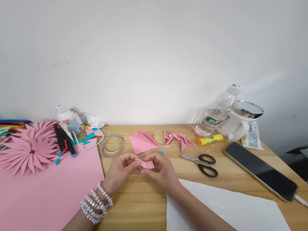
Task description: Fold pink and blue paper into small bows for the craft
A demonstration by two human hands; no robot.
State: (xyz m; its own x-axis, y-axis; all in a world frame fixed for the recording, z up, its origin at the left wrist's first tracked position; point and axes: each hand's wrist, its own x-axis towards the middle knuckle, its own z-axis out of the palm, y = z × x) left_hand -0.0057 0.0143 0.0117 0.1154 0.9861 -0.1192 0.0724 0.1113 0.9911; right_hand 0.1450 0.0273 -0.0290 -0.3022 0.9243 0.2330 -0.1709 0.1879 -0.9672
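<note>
Between my two hands is a small piece of folded pink paper (147, 164), held just above the wooden table. My left hand (123, 167), with beaded bracelets (96, 204) on its wrist, pinches the paper's left end. The right end is pinched by my right hand (161, 170). Right behind them lie larger pink paper sheets (142, 142), fanned a little. Beyond my right hand are folded pink paper shapes (183, 141) and a thin ring (156, 137). Black-handled scissors (203, 163) rest to the right, and coiled rings (112, 145) lie to the left.
Pink pleated paper flowers (33, 151) lie on a pink sheet (27, 204) at left, near markers (65, 139) and a white bottle (69, 118). At right are a white sheet (230, 223), phone (261, 171), glue stick (209, 139), water bottle (216, 113) and mug (232, 125).
</note>
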